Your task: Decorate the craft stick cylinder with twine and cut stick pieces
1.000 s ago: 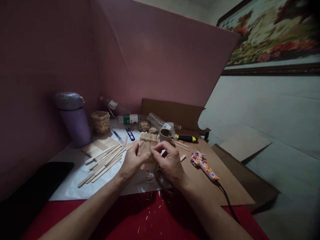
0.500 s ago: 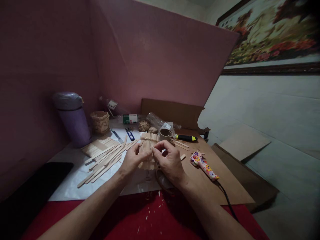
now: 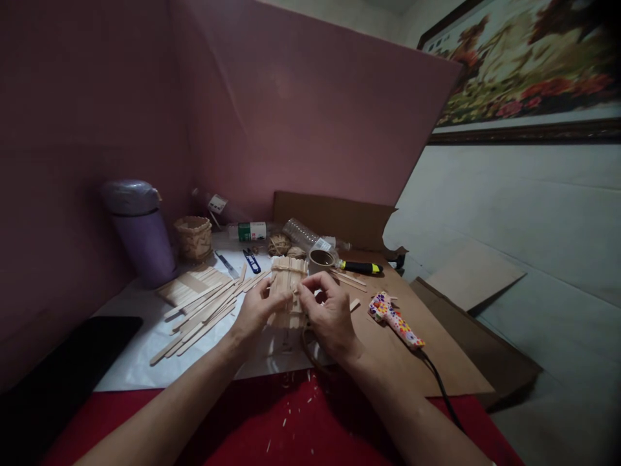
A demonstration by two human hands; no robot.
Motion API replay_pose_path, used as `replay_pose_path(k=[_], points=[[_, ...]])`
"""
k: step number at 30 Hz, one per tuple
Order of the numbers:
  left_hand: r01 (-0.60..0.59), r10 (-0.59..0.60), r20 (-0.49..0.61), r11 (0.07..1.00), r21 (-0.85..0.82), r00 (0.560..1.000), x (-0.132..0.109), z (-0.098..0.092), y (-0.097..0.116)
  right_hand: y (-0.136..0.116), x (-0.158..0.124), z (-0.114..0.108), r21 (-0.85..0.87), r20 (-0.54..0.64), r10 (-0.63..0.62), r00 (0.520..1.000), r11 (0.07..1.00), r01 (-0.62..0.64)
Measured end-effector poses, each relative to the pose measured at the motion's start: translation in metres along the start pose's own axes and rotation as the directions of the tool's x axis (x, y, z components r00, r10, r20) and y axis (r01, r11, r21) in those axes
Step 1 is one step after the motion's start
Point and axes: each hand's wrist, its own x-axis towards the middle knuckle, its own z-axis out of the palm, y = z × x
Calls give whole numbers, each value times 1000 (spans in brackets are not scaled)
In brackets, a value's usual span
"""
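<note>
My left hand (image 3: 256, 308) is closed on the left side of an upright craft-stick piece (image 3: 286, 281), made of pale wooden sticks set side by side. A twine band (image 3: 290, 268) runs across its upper part. At its front, my right hand (image 3: 332, 316) pinches thumb and forefinger together on what looks like twine; the fingertips mostly hide it. Below that hand hangs a thin brown loop (image 3: 306, 346). Loose craft sticks (image 3: 204, 317) lie in a heap left of my left hand.
Behind stand a purple tumbler (image 3: 140, 233) and a small woven basket (image 3: 193, 238). Blue snips (image 3: 251, 261), a craft knife (image 3: 226, 264), twine balls (image 3: 279, 244), plastic bottles (image 3: 303, 233) and a tape roll (image 3: 321, 260) lie across the back. A flowered glue gun (image 3: 395, 320) rests on cardboard at right.
My right fingertips have shifted very slightly at the front of the craft-stick piece. The brown loop below has changed shape and looks thinner. My left hand keeps its hold.
</note>
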Motion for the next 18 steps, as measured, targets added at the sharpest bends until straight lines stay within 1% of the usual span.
replay_pose_path(k=[3, 5, 7, 10, 18], points=[[163, -167, -8, 973, -166, 986, -3, 3, 5, 0, -1, 0, 56, -90, 20, 996, 998, -15], [210, -222, -23, 946, -249, 975, -4, 4, 9, 1, -2, 1, 41, -100, 14, 995, 999, -10], [218, -233, -15, 928, -304, 972, -4, 3, 10, 1, -4, 2, -1, -92, -3, 996, 1000, 3], [234, -235, 37, 910, -343, 971, -4, 3, 12, 0, -6, 3, -47, -66, -23, 998, 999, 20], [229, -224, 53, 920, -320, 973, -5, 3, 10, 1, -9, 5, -91, -19, -107, 994, 990, 104]])
